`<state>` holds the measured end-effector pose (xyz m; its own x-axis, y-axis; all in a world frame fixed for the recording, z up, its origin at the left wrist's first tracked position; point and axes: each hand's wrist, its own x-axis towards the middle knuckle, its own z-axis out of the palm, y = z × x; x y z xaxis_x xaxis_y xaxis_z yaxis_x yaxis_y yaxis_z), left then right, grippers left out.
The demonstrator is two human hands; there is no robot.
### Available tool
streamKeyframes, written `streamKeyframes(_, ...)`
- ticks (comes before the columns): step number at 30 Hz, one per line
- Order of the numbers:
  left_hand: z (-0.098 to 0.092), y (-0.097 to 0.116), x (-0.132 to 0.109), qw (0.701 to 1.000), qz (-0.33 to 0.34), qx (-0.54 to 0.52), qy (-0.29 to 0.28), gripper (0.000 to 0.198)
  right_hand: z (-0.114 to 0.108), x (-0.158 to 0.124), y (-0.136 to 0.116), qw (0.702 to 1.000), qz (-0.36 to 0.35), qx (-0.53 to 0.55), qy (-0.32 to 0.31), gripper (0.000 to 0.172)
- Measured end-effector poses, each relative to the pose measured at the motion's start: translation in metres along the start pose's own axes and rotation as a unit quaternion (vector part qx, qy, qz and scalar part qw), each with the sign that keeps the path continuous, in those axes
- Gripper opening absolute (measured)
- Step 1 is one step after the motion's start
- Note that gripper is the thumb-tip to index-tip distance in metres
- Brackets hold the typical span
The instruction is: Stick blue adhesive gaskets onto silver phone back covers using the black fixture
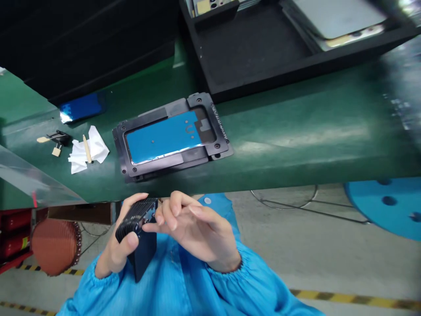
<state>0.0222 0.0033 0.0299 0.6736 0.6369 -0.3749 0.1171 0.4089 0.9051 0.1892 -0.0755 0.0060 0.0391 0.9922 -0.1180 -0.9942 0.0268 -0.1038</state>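
Note:
My left hand (120,239) is closed around a small black ribbed block (137,232), held below the front edge of the green bench. My right hand (194,228) reaches over to it, fingertips pinched at the block's top right corner; whether they hold a small part there I cannot make out. Both arms wear blue sleeves. On the green bench (296,145) above my hands lies a black frame fixture (171,136) holding a blue-filmed panel (162,138).
A crumpled white wipe (88,151) with a wooden stick lies left of the fixture, beside small black and tan tools (57,140). A blue film piece (82,107) sits behind. A black tray (263,48) stands at the back right. A blue stool (388,206) is lower right.

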Motion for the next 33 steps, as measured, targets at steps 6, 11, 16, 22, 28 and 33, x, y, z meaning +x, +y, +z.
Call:
streamKeyframes(6, 0.003, -0.003, -0.002, 0.999, 0.034, -0.018, 0.000, 0.071, 0.001, -0.017, -0.014, 0.996, -0.066, -0.058, 0.008, 0.016)
streamKeyframes(11, -0.001, -0.004, 0.001, 0.994, 0.048, 0.083, -0.042, 0.072, -0.007, -0.027, -0.019, 0.995, -0.075, -0.063, 0.029, 0.016)
streamKeyframes(16, 0.003, -0.005, 0.005, 0.991, 0.039, 0.094, -0.083, 0.068, -0.012, -0.029, -0.021, 0.996, -0.075, -0.039, 0.024, 0.016)
streamKeyframes(22, 0.013, -0.005, 0.006, 0.996, 0.040, 0.060, -0.048, 0.066, -0.016, -0.030, -0.022, 0.997, -0.075, -0.024, 0.027, 0.018)
streamKeyframes(28, 0.025, -0.010, 0.004, 0.999, 0.035, 0.006, 0.001, 0.070, -0.010, -0.035, -0.017, 0.999, -0.053, 0.004, -0.007, 0.018)
streamKeyframes(33, 0.032, -0.013, 0.006, 0.999, 0.027, 0.013, 0.015, 0.072, -0.005, -0.035, -0.011, 0.998, -0.043, 0.044, -0.027, 0.019)
